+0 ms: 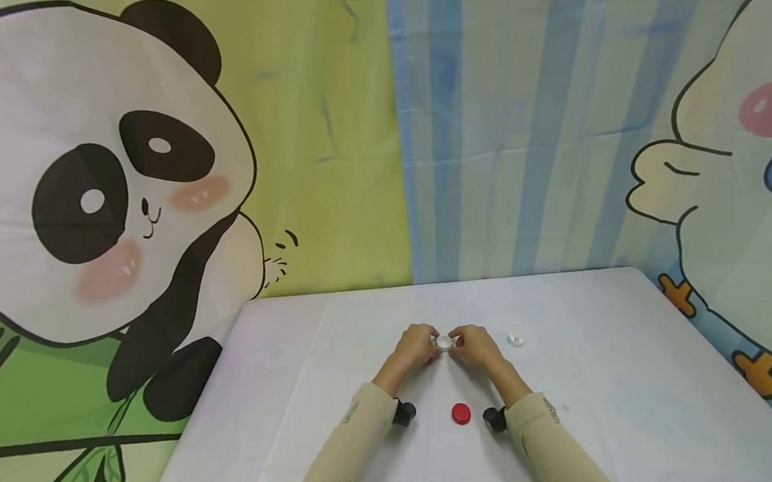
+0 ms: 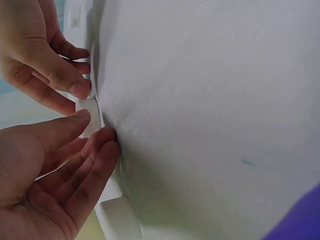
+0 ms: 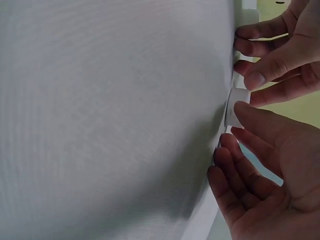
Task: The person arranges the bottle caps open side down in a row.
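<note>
Near the far middle of the table, a white round cap (image 1: 444,343) sits between the two hands. My left hand (image 1: 418,346) pinches its left side, thumb on the near face and fingers behind. From the other side my right hand (image 1: 476,346) pinches the same cap with thumb and forefinger. In the left wrist view the cap (image 2: 92,106) stands low on the white cloth, both thumbs at its edges. The right wrist view shows the cap (image 3: 238,109) between the fingertips too, with the other fingers of the right hand (image 3: 270,165) loosely bent near the cloth.
To the right of the hands lies another white round piece (image 1: 516,338). A red round piece (image 1: 461,414) is nearer, between the forearms. One more white piece (image 2: 120,218) shows beyond the left hand in the left wrist view. Printed curtains hang behind the white table (image 1: 610,405).
</note>
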`<state>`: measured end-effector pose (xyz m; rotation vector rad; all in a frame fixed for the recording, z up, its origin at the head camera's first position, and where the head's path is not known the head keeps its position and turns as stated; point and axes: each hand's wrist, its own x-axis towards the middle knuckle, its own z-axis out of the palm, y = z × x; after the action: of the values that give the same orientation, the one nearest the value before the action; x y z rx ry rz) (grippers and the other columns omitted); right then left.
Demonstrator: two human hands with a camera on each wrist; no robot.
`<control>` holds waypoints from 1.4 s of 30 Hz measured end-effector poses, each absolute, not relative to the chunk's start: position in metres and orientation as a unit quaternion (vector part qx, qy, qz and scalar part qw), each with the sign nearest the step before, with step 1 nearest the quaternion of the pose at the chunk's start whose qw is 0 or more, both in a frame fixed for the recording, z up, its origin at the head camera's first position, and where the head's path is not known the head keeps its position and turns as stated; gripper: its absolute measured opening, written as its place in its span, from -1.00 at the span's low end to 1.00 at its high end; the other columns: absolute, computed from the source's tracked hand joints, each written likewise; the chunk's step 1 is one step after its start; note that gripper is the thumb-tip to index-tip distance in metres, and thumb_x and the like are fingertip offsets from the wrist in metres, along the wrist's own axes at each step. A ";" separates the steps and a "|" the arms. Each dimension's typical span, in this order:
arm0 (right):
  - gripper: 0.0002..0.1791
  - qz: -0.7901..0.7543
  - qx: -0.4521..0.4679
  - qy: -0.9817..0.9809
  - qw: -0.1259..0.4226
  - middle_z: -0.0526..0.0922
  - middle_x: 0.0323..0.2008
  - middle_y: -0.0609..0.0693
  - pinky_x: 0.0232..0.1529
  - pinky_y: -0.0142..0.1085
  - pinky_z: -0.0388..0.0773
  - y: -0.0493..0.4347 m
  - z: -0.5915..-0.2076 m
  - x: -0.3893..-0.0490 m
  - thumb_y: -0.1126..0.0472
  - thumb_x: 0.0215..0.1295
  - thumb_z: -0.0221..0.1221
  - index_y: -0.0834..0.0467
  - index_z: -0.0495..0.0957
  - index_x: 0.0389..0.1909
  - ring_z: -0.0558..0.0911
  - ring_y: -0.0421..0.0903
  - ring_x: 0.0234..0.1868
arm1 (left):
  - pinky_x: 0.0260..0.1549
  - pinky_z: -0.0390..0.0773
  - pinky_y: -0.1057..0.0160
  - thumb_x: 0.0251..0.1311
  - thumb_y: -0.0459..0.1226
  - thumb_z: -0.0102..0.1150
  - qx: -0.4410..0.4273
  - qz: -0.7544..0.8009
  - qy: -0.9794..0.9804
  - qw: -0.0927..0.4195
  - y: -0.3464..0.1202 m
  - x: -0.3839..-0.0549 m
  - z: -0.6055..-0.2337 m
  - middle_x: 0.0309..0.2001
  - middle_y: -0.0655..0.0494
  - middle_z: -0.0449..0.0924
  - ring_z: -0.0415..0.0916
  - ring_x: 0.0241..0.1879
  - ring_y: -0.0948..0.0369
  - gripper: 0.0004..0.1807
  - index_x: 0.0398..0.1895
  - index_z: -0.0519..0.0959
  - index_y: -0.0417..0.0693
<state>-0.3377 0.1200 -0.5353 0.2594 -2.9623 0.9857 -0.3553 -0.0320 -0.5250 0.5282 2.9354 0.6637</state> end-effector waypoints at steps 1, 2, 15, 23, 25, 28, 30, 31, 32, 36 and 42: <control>-0.68 0.314 0.083 -0.946 0.008 0.52 -0.56 -0.05 -0.49 -0.33 0.38 0.120 -0.536 -0.337 0.29 -0.05 0.29 0.23 0.59 -0.18 0.44 -0.17 -0.53 | -0.55 0.37 0.37 -0.05 -0.19 0.30 0.174 0.217 0.960 0.041 -0.031 -0.355 -0.525 -0.38 0.09 0.59 0.40 -0.50 0.23 -0.67 -0.18 0.60 -0.12; -0.68 0.314 0.083 -0.946 0.010 0.51 -0.57 -0.06 -0.49 -0.34 0.37 0.119 -0.535 -0.337 0.29 -0.05 0.29 0.22 0.60 -0.19 0.43 -0.17 -0.54 | -0.58 0.36 0.38 -0.04 -0.18 0.30 0.174 0.220 0.959 0.040 -0.031 -0.355 -0.526 -0.45 0.12 0.57 0.40 -0.54 0.24 -0.69 -0.21 0.61 -0.12; -0.72 0.316 0.118 -0.941 0.037 0.54 -0.59 -0.05 -0.48 -0.33 0.39 0.122 -0.531 -0.332 0.30 -0.07 0.31 0.23 0.61 -0.25 0.44 -0.19 -0.55 | -0.64 0.32 0.44 -0.02 -0.14 0.29 0.208 0.216 0.954 0.014 -0.034 -0.352 -0.527 -0.67 0.29 0.46 0.36 -0.65 0.36 -0.75 -0.28 0.63 -0.05; -0.70 0.347 0.157 -0.922 0.065 0.62 -0.41 0.03 -0.38 -0.31 0.44 0.132 -0.502 -0.317 0.24 -0.04 0.31 0.23 0.61 -0.23 0.53 -0.10 -0.38 | -0.51 0.41 0.48 0.04 -0.18 0.23 0.290 0.266 0.919 -0.035 -0.046 -0.341 -0.505 -0.50 0.20 0.58 0.43 -0.53 0.40 -0.71 -0.18 0.59 -0.12; -0.68 0.361 0.167 -0.915 0.070 0.63 -0.36 0.04 -0.37 -0.30 0.45 0.135 -0.493 -0.311 0.20 -0.01 0.31 0.22 0.60 -0.20 0.55 -0.09 -0.33 | -0.49 0.43 0.48 0.07 -0.18 0.21 0.303 0.289 0.907 -0.041 -0.050 -0.336 -0.498 -0.48 0.20 0.58 0.45 -0.52 0.39 -0.71 -0.16 0.58 -0.12; -0.65 0.378 0.181 -0.905 0.078 0.63 -0.32 0.03 -0.36 -0.29 0.46 0.139 -0.480 -0.301 0.14 0.01 0.30 0.18 0.59 -0.15 0.55 -0.11 -0.31 | -0.48 0.43 0.49 0.10 -0.14 0.17 0.316 0.308 0.895 -0.056 -0.055 -0.329 -0.487 -0.47 0.25 0.57 0.44 -0.50 0.42 -0.70 -0.13 0.57 -0.09; -0.64 0.384 0.187 -0.900 0.089 0.62 -0.32 -0.01 -0.34 -0.27 0.46 0.141 -0.471 -0.293 0.10 0.02 0.29 0.14 0.58 -0.14 0.54 -0.13 -0.30 | -0.48 0.43 0.49 0.11 -0.12 0.16 0.325 0.326 0.885 -0.066 -0.058 -0.322 -0.479 -0.46 0.27 0.57 0.44 -0.49 0.43 -0.68 -0.12 0.57 -0.08; -0.64 0.385 0.192 -0.897 0.097 0.61 -0.33 -0.03 -0.32 -0.26 0.46 0.142 -0.467 -0.289 0.08 0.02 0.29 0.12 0.58 -0.14 0.54 -0.12 -0.30 | -0.48 0.44 0.49 0.11 -0.11 0.15 0.329 0.336 0.880 -0.071 -0.059 -0.319 -0.475 -0.44 0.28 0.57 0.44 -0.48 0.43 -0.68 -0.11 0.56 -0.07; -0.64 0.387 0.197 -0.895 0.106 0.61 -0.33 -0.04 -0.30 -0.24 0.46 0.143 -0.463 -0.285 0.06 0.02 0.29 0.11 0.59 -0.15 0.54 -0.11 -0.29 | -0.48 0.44 0.49 0.11 -0.11 0.15 0.335 0.345 0.873 -0.078 -0.059 -0.315 -0.471 -0.44 0.28 0.57 0.45 -0.48 0.44 -0.68 -0.11 0.57 -0.06; -0.66 0.387 0.221 -0.882 0.152 0.59 -0.37 -0.12 -0.29 -0.24 0.47 0.145 -0.450 -0.270 0.02 0.01 0.29 0.06 0.59 -0.17 0.55 -0.09 -0.28 | -0.49 0.45 0.49 0.11 -0.13 0.15 0.361 0.380 0.845 -0.106 -0.062 -0.301 -0.456 -0.41 0.28 0.57 0.46 -0.46 0.43 -0.71 -0.13 0.57 -0.04; -0.65 0.384 0.260 -0.858 0.222 0.55 -0.37 -0.17 -0.32 -0.33 0.48 0.146 -0.434 -0.247 0.03 -0.01 0.30 0.01 0.58 -0.16 0.51 -0.21 -0.29 | -0.44 0.48 0.44 0.09 -0.14 0.18 0.397 0.414 0.805 -0.151 -0.065 -0.277 -0.438 -0.41 0.28 0.55 0.47 -0.40 0.43 -0.71 -0.11 0.55 0.00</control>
<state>-0.2466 0.1463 -0.4340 0.7182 -2.3693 1.0613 -0.2770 -0.0649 -0.4378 1.3812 2.8052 1.4430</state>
